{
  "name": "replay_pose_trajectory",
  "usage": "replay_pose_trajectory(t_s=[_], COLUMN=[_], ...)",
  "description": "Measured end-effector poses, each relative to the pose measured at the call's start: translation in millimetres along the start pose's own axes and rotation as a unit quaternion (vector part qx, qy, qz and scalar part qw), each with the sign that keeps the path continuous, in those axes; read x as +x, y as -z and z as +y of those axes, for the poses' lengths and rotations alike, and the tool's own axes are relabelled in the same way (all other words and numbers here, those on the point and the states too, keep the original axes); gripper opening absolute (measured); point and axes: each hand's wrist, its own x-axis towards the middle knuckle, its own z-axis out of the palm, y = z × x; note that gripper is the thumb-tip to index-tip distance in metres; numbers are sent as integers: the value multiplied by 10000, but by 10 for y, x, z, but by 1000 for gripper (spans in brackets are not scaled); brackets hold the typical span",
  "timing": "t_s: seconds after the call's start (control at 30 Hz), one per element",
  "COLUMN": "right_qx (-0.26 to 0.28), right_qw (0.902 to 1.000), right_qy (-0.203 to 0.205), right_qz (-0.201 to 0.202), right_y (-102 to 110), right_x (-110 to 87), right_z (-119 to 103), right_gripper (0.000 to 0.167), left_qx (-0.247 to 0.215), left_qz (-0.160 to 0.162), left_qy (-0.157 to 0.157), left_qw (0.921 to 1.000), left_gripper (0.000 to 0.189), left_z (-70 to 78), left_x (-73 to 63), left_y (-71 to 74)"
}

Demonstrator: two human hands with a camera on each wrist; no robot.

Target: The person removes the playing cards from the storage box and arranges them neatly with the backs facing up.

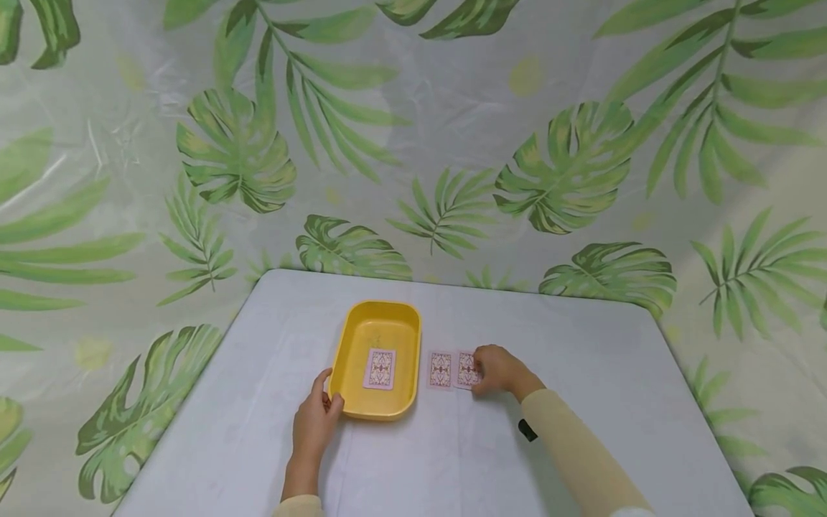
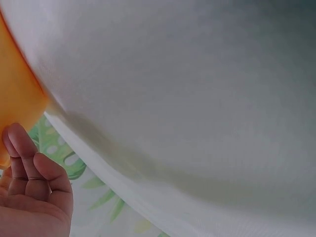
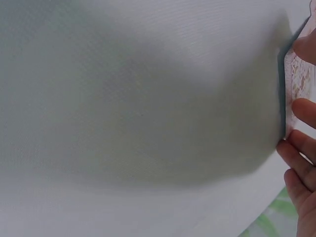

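From here, the pink-bordered rectangular card with the ornate back lies right of the shallow yellow plastic tray, the outer of two on the white-covered counter. The person's right grip is the nearer one, thumb and fingers bent in to pinch the card's side away from the tray, so the card lies on that grip's tray side. Whether it is raised I can't tell. The left grip, fingers loosely bent, touches the tray's near-left corner and grasps nothing. The card's long axis runs near to far, roughly along the tray's, one short end toward the person; a matching pink-edged card lies between it and the tray, another patterned pink card inside
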Motion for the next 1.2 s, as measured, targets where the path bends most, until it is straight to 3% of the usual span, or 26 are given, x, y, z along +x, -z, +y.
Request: replay_pose_trajectory(t_s=[0.1, 0.3, 0.77, 1.2], right_qx=[-174, -206, -254, -647], right_qw=[9998, 9997, 9993, 9968], right_qy=[132, -44, -241, -369], right_qz=[1, -85, 149, 276], right_y=[15, 44, -4, -5], right_x=[-7, -25, -40, -5], right_z=[14, 9, -22, -52], right_gripper=[30, 33, 35, 25], left_qx=[4, 13, 10, -5], left_qz=[39, 55, -39, -54], left_qy=[-56, -60, -4, 4], left_qw=[10000, 10000, 10000, 10000], left_gripper=[53, 52, 52, 52], left_z=[14, 36, 48, 33], left_x=[11, 26, 5, -31], left_y=[2, -3, 34, 10])
